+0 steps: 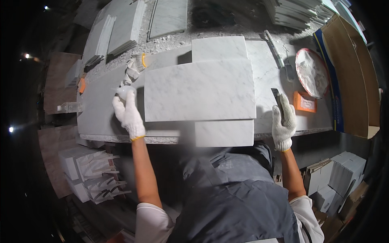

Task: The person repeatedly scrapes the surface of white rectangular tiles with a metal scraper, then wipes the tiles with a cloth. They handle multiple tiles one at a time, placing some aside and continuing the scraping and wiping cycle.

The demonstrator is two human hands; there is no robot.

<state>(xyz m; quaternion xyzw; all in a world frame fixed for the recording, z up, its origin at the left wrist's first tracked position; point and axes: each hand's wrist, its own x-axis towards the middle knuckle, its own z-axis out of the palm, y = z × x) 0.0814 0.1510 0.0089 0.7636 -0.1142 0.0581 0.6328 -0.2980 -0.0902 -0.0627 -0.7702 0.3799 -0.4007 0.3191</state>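
Dark grey apron cloth (235,202) is filling the spot nearest the camera, rumpling over the person's lap below the table's near edge. Beyond it the stone-topped table (97,115) is stretching wide from left to right. On its middle a large grey-veined tile (198,91) is lying flat, its long axis running nearly parallel to the near edge. Paler stone is showing from beneath it on two sides, a far piece (219,48) and a near piece (225,133), the latter jutting past the table's near edge. An open cardboard box (352,77) is standing at the right end, with a red-rimmed basin (312,73) of white powder just beside it.

Both gloved hands are working well apart, one on either side of the tile. The right hand (283,123) is gripping a dark-ended tool (275,94), which is pointing toward the far edge, leaning slightly left. The left hand (129,111) is pinching a whitish, blurred object (126,90) near the tile's left edge; I can't tell which way it's pointing. An orange box (304,102) is sitting near the right hand, and a loose glove (133,71) is lying just beyond the left.
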